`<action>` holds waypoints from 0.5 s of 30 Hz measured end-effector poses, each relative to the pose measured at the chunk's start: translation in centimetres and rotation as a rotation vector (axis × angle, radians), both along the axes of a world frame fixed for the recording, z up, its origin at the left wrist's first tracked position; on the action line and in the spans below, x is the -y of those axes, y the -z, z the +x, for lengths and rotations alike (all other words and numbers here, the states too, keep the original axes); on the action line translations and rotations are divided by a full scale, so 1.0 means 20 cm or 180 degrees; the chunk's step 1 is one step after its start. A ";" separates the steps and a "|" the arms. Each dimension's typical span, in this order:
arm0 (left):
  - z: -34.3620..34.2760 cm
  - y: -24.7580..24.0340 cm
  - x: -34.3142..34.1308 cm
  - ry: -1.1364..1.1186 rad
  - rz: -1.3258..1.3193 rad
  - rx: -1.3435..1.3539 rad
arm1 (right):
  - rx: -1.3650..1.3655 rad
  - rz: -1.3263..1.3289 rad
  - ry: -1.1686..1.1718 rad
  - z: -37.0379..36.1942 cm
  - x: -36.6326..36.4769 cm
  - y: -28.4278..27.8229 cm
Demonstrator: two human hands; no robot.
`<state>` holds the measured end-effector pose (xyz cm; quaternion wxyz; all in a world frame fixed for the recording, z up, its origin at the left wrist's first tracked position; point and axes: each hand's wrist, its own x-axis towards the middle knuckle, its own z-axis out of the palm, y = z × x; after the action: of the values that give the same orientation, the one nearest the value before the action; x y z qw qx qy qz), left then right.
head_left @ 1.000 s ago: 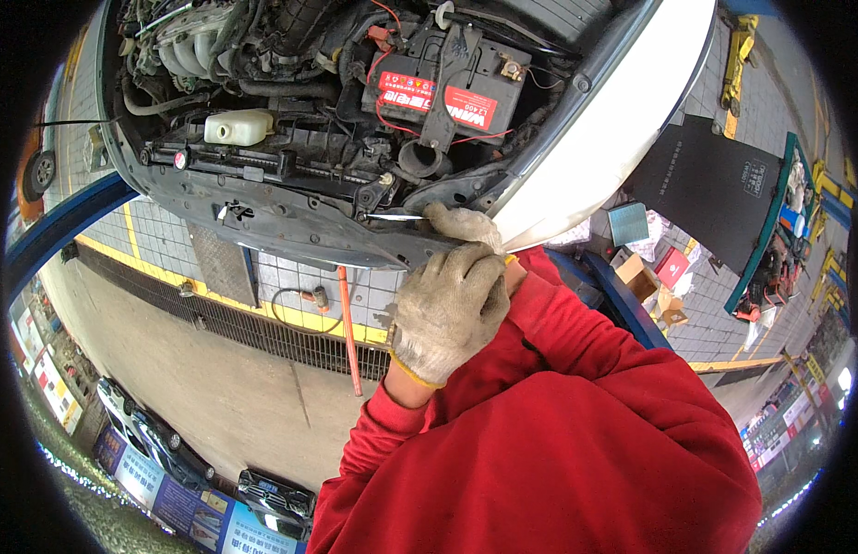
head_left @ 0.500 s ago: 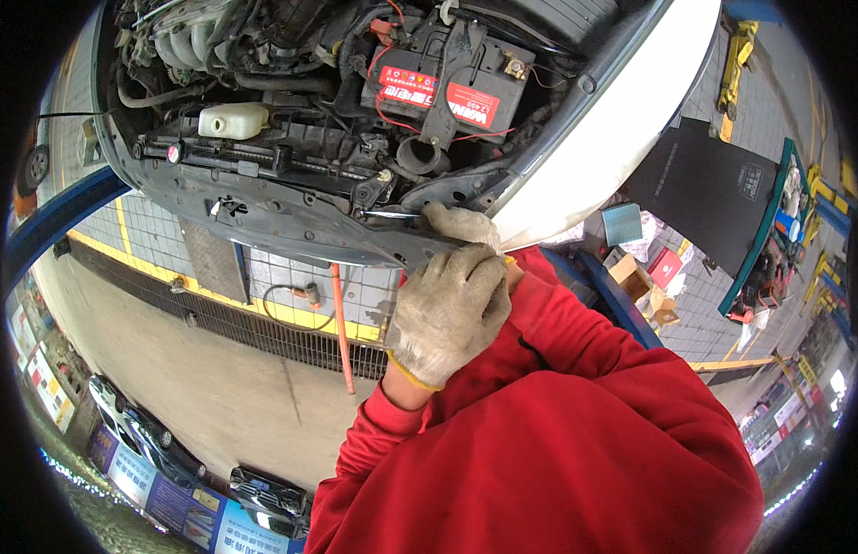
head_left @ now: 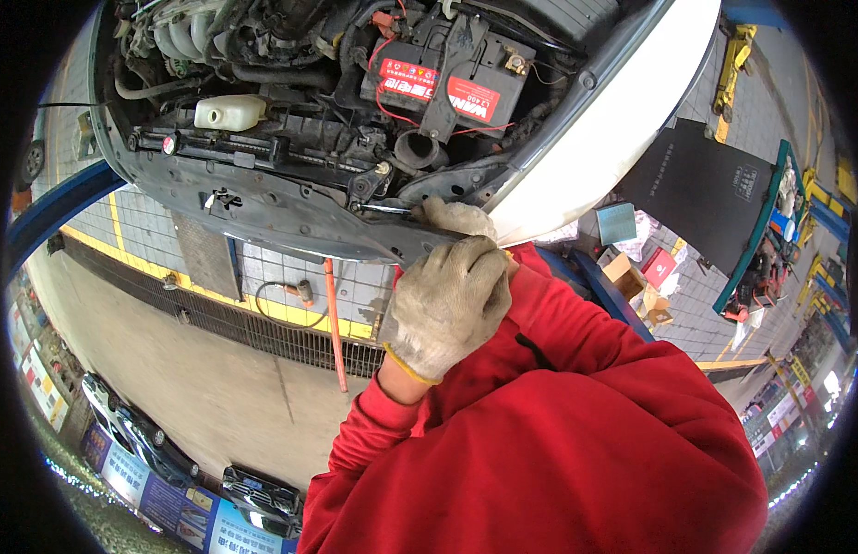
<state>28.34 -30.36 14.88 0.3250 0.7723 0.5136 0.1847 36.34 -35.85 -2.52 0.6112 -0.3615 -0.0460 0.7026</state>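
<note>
My right hand [head_left: 458, 218], in a worn off-white work glove, lies at the front corner of the engine bay. Its fingers are closed on a slim, shiny metal tool [head_left: 384, 209], whose shaft points left along the dark front panel [head_left: 290, 217]; the tool's handle is hidden in the glove. Nearer to me, my left hand [head_left: 452, 300], gloved alike, is curled with its knuckles up beside the panel's edge and overlaps my right wrist. Whatever its fingers hold is out of sight. A black car battery [head_left: 503, 83] with red labels sits beyond my hands.
A white fender [head_left: 604, 138] borders the bay on the right. A whitish plastic reservoir [head_left: 230, 113] sits behind the panel. Below stands an orange-red pole [head_left: 335, 323]. At right are open cardboard boxes [head_left: 621, 272], a blue lift arm [head_left: 604, 291] and a green-edged tool tray [head_left: 756, 231].
The whole view has shifted slightly. Both hands keep nearly the same place and grip at the panel's corner, and the metal tool still points left.
</note>
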 end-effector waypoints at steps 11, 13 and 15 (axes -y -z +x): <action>0.00 0.01 -0.01 0.0032 -0.0071 0.0089 | 0.0411 0.0150 0.0061 -0.06 0.09 0.00; 0.00 0.02 -0.01 0.0071 -0.0152 0.0037 | 0.0505 0.0140 0.0015 -0.06 0.12 0.00; 0.01 0.03 -0.01 0.0081 -0.0079 0.0070 | 0.0600 0.0117 -0.0032 -0.05 0.14 -0.01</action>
<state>28.44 -30.13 14.32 0.3426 0.7726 0.5024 0.1826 35.28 -38.62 -2.33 0.6071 -0.4144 -0.1180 0.6676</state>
